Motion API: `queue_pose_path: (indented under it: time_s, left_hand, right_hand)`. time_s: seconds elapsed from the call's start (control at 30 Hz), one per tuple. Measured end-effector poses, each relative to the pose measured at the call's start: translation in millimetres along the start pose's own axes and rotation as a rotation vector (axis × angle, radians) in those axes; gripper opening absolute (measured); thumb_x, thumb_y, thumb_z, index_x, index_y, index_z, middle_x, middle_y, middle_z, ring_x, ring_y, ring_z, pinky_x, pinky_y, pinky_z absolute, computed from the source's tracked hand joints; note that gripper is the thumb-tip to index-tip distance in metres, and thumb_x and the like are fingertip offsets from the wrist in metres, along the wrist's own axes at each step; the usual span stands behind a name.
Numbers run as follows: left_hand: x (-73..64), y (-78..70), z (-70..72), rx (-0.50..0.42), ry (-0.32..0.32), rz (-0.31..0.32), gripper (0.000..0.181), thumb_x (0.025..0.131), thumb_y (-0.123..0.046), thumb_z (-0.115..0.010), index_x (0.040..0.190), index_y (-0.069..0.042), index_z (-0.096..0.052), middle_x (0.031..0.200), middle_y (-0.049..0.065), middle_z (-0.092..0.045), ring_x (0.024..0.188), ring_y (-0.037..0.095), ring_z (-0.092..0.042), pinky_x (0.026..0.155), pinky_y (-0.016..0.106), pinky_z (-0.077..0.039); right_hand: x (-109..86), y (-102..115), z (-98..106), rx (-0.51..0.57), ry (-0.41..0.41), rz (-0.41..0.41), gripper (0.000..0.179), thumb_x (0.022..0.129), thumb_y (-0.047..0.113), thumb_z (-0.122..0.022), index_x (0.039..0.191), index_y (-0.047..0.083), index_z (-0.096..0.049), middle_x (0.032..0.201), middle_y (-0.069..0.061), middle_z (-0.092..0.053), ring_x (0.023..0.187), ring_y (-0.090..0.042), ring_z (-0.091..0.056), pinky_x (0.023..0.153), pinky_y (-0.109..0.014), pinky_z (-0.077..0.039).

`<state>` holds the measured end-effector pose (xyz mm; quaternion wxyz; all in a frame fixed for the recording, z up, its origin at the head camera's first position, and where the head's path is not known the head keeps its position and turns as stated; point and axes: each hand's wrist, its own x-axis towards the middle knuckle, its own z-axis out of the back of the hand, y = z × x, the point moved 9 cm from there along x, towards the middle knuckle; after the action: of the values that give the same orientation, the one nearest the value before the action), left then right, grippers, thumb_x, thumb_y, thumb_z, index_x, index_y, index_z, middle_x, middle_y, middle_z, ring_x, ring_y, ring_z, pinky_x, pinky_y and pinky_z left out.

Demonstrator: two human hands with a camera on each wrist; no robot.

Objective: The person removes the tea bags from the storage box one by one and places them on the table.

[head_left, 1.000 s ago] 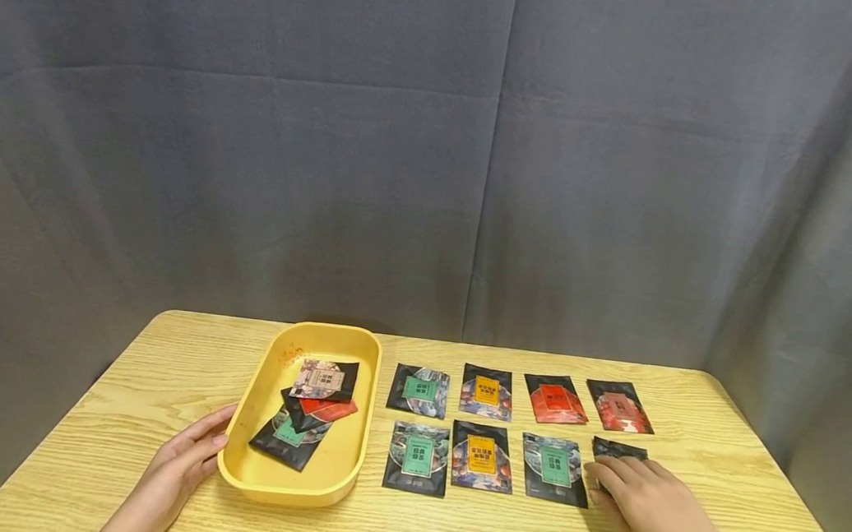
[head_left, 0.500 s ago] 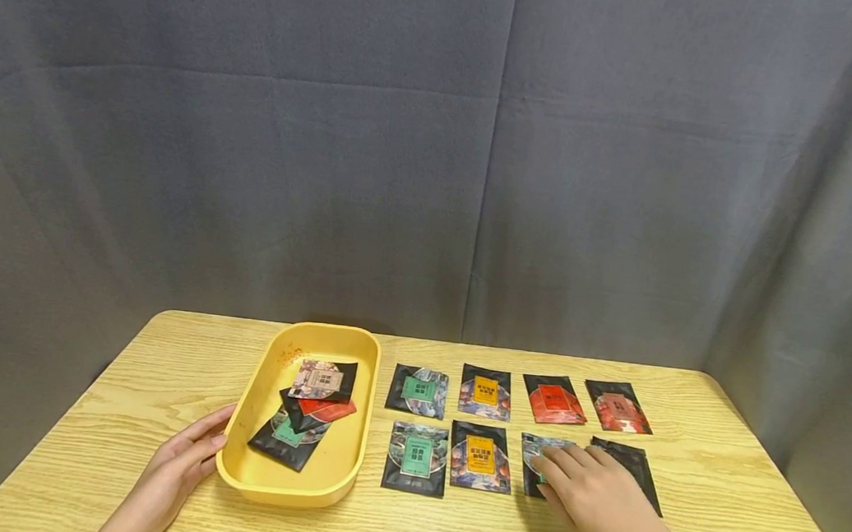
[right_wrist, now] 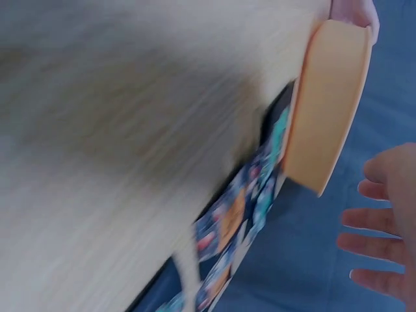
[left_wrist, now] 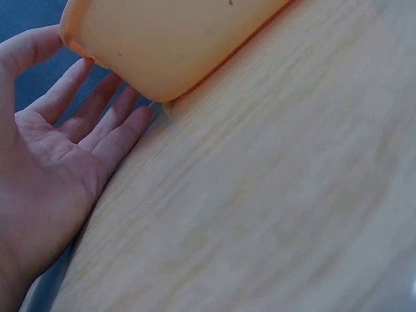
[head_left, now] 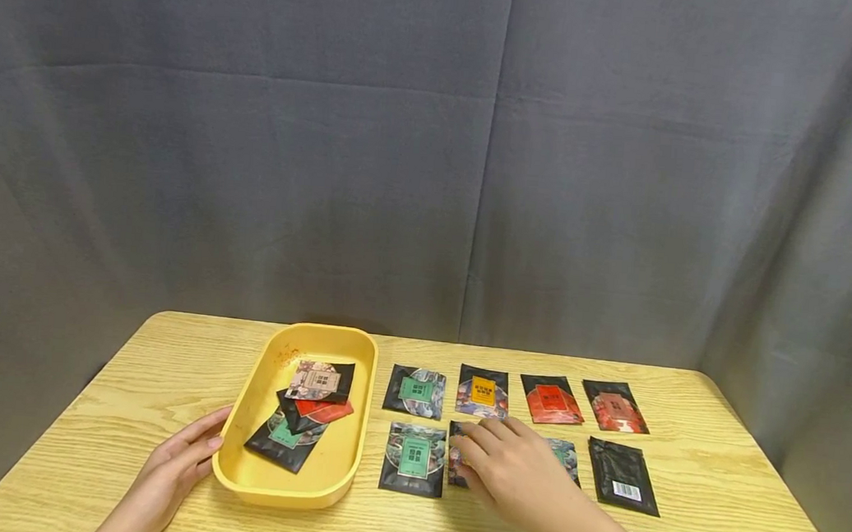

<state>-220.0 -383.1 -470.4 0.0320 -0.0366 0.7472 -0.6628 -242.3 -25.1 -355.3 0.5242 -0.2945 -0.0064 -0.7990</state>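
My left hand touches the left side of a yellow tray. In the left wrist view, the thumb is at the tray's rim and the fingers are loosely extended beside its wall. My right hand is over the front row of sachets with nothing in it. It partly covers an orange-labelled sachet and a green-labelled sachet. In the right wrist view, its fingers are spread apart, away from the sachets. A black sachet lies barcode up at the right end of this row; another green-labelled sachet lies at the left end.
Behind lies a second row: a green-labelled sachet, an orange one, a red one and a dusty-red one. Inside the tray overlap a pink-labelled sachet, a red one and a green one. A grey curtain hangs behind the table.
My right hand has moved left along the front row, from the rightmost sachet past the green one to the orange one. The barcode sachet is uncovered. My left hand stays at the tray.
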Motion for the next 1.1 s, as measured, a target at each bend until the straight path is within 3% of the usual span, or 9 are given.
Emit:
queue_pose_path:
  time_s: [0.43, 0.67, 0.9, 1.1]
  left_hand:
    - [1.0, 1.6, -0.9, 0.000, 0.012, 0.002, 0.036, 0.105, -0.012, -0.048, 0.141, -0.012, -0.052, 0.126, -0.023, -0.059, 0.114, -0.002, -0.056, 0.088, 0.021, -0.051]
    - [2.0, 2.2, 1.5, 0.004, 0.000, 0.017, 0.034, 0.105, -0.013, -0.048, 0.139, -0.017, -0.053, 0.125, -0.025, -0.058, 0.114, -0.004, -0.056, 0.089, 0.020, -0.050]
    - [2.3, 0.9, 1.1, -0.009, 0.013, 0.003, 0.032, 0.105, -0.012, -0.048, 0.133, -0.024, -0.056, 0.125, -0.024, -0.058, 0.113, -0.003, -0.056, 0.088, 0.020, -0.051]
    - [2.7, 2.9, 1.1, -0.019, 0.017, 0.001, 0.031, 0.105, -0.011, -0.047, 0.127, -0.029, -0.058, 0.125, -0.023, -0.059, 0.113, -0.003, -0.057, 0.089, 0.020, -0.051]
  right_hand:
    - [54.5, 14, -17, 0.058, 0.007, -0.014, 0.028, 0.088, 0.028, -0.075, 0.113, 0.016, -0.071, 0.109, 0.001, -0.071, 0.096, -0.016, -0.067, 0.083, -0.036, -0.056]
    - [82.3, 14, -32, 0.057, 0.065, -0.036, 0.026, 0.094, 0.032, -0.068, 0.115, 0.018, -0.070, 0.110, 0.003, -0.070, 0.102, -0.016, -0.066, 0.091, -0.040, -0.054]
    - [107.0, 20, -46, 0.069, 0.104, -0.031, 0.027, 0.097, 0.034, -0.065, 0.117, 0.018, -0.070, 0.112, 0.004, -0.070, 0.106, -0.014, -0.065, 0.094, -0.036, -0.052]
    - [122.3, 29, -59, 0.066, 0.118, -0.028, 0.026, 0.096, 0.035, -0.065, 0.115, 0.019, -0.072, 0.109, 0.006, -0.070, 0.100, -0.012, -0.065, 0.090, -0.033, -0.053]
